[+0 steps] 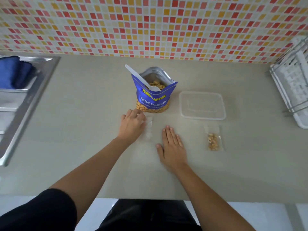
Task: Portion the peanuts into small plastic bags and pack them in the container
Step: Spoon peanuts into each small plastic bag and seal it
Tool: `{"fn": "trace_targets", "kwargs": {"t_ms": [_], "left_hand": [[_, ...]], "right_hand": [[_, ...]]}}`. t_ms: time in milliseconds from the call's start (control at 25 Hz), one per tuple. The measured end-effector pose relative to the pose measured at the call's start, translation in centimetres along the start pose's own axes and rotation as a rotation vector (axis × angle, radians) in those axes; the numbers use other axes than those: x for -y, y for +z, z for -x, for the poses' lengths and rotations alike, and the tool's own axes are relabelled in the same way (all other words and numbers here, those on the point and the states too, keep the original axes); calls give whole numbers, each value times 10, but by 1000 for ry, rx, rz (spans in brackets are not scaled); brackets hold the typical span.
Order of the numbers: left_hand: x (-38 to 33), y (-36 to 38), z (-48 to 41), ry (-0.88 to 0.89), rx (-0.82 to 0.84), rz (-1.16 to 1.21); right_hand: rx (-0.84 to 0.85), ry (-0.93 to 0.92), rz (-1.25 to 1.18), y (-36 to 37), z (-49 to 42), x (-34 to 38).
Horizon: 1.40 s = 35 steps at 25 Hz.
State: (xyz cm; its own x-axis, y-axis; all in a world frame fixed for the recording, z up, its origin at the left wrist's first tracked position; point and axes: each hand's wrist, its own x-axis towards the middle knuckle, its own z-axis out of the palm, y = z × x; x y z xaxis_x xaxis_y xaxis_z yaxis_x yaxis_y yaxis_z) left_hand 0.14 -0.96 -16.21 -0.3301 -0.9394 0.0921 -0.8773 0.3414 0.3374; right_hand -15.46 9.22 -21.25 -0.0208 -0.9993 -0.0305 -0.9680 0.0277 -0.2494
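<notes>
A blue bag of salted peanuts (152,97) stands open at the middle of the counter, with a white plastic spoon (141,78) leaning in its mouth. Just in front of the bag lies a stack of empty small clear bags (148,127). My left hand (132,125) rests on their left side with fingers curled at the top edge. My right hand (172,145) lies flat on the counter, fingers straight, holding nothing. A small bag filled with peanuts (213,139) lies to the right. Behind it sits an empty clear plastic container (202,105).
A steel sink (25,100) with a blue cloth (15,72) is at the left. A white wire dish rack (293,84) stands at the right edge. A tiled wall runs along the back of the grey counter (83,130).
</notes>
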Motion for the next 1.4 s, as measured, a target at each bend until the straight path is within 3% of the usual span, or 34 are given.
{"fn": "trace_targets", "kwargs": {"t_ms": [80,200,280,360,640,760,880,1240,1400], "left_hand": [[-1,-9,-1,23,1,32],[-10,-37,-3,-9,86,320],[-19,-66,-7,-95,172,597],[-26,-97,-13,-133,219,799],[-36,-181,-50,-1,214,860],[-41,-192,-57,33,204,845],[-42,-200,-63,70,185,824],[-39,-186,-58,-61,132,860],[-36,-178,-60,-90,107,761]], "right_hand": [[53,-17,-103,-9,-1,-2],[224,86,-551,-35,-7,5],[138,168,-905,-62,-13,15],[43,183,-1074,-92,-22,21],[-60,2,-1240,-188,-65,7],[-82,20,-1340,-206,-77,13],[-61,1,-1290,-208,-83,19],[19,-25,-1304,-203,-86,8],[-40,7,-1212,-196,-84,6]]}}
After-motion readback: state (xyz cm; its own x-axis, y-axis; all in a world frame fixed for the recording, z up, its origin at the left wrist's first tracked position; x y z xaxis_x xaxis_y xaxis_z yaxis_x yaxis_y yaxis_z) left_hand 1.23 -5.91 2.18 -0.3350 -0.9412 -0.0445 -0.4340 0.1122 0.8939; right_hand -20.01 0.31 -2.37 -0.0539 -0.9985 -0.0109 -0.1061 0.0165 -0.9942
